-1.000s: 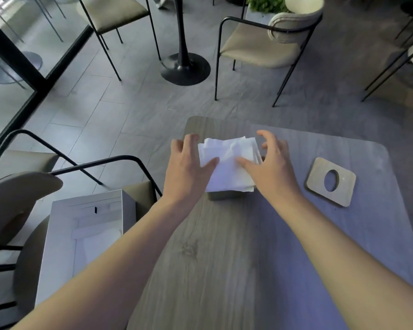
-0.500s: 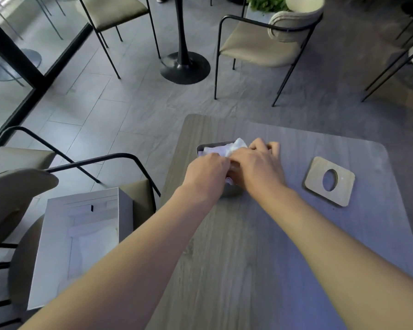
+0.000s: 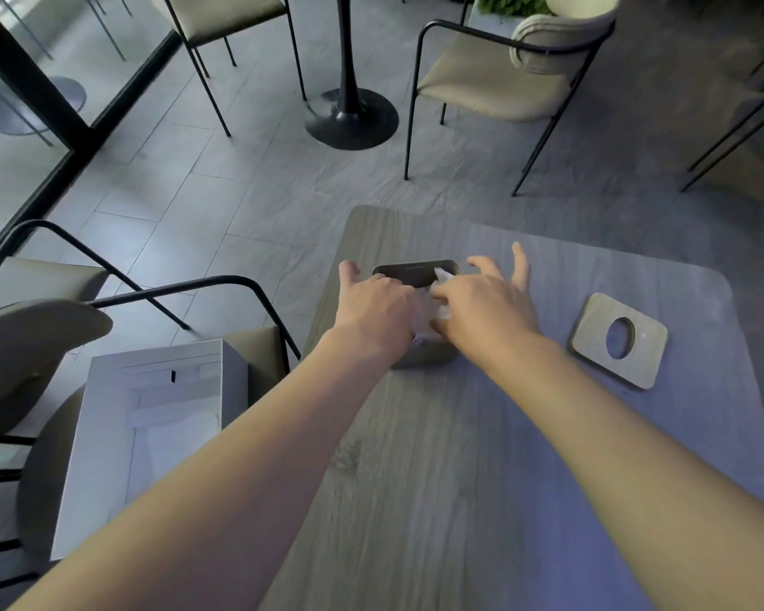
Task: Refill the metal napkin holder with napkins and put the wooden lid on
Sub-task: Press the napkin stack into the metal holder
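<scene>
Pressing napkins (image 3: 438,302) into the holder (image 3: 415,272), left hand (image 3: 373,308) flat, right hand (image 3: 486,302) spread; next, likely the lid (image 3: 617,340) lying right of both hands.

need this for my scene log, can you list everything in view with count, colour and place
napkin holder: 1, dark metal, table middle, under both hands
napkins: white stack, count unclear, inside the holder
wooden lid: 1, light wood with oval hole, flat on table, right of the holder
table: 1, grey wood grain
white box: 1, open, on the chair seat at left
chairs: several, beige seats, black frames, around the table
pedestal base: 1, black, floor beyond
plant: 1, green, top edge
left hand: pressing into the holder
right hand: fingers spread, pressing napkins
</scene>
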